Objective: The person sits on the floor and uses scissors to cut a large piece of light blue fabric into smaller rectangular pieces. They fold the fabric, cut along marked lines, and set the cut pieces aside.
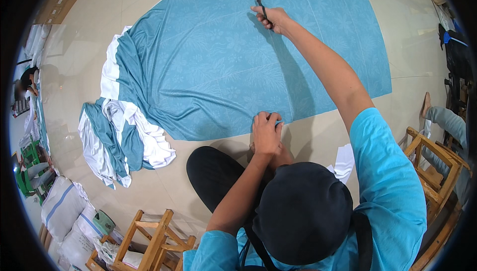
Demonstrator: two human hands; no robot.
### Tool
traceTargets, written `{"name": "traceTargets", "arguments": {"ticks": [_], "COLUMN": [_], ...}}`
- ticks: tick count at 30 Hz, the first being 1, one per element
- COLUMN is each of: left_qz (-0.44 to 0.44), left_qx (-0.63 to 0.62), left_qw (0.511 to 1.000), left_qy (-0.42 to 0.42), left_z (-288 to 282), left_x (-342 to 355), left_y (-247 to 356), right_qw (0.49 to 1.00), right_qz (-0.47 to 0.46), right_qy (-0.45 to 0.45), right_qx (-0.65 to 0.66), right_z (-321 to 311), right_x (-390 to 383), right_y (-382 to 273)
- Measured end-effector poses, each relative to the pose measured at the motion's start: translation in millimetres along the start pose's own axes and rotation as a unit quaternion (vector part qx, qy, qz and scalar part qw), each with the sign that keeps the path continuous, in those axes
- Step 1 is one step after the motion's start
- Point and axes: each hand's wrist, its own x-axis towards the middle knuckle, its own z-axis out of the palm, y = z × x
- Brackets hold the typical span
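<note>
A person in a blue shirt works scissors (259, 1) through blue cloth (218, 57) spread on the floor (74, 67), its left end bunched. The right hand (276, 19) has its grip closed around the handles, arm outstretched, blades at the cloth's far edge. The left hand (267, 133) rests its fingers on the near edge; whether that grip pinches the cloth cannot be told. The step appears to be the end of a long crosswise cut. The next move would call for a clean last snip, with the cloth held flat.
</note>
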Motion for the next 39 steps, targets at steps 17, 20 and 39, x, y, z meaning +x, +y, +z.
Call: {"name": "traceTargets", "arguments": {"ticks": [17,20,39], "left_qz": [-0.013,-0.016,-0.010], "left_qx": [-0.004,-0.001,0.002], "left_qw": [1.000,1.000,1.000], "left_qy": [-0.009,-0.013,-0.007], "left_z": [-1.9,-0.6,0.5], "left_x": [0.3,1.3,0.5], "left_y": [2.3,1.4,0.3], "right_qw": [1.000,1.000,1.000], "right_qz": [-0.017,-0.006,-0.015], "right_qy": [0.005,0.008,0.004], "right_qx": [-0.004,-0.003,-0.010], "right_z": [1.1,1.9,0.8], "right_x": [19.7,23.0,30.9], "right_y": [-11.0,-11.4,-14.3]}}
